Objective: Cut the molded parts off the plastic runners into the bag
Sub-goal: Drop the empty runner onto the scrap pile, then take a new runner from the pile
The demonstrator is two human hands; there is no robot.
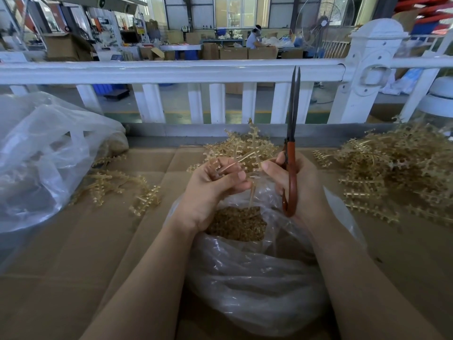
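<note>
Under your hands, the clear plastic bag [257, 273] held amber cut parts [236, 223]; your left hand [210, 190] pinched a thin amber runner [252, 192], your right hand [297, 182] gripped upright red-handled scissors [291, 148].

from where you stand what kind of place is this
Likely a factory floor, at a plastic-part trimming bench: heaps of runners, a bag of cut parts, stacked cartons and a worker behind the railing.

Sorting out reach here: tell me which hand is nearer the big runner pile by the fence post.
Right. The right hand, holding the scissors, sits just left of that pile; the left hand is farther left, across the bag opening.
</note>
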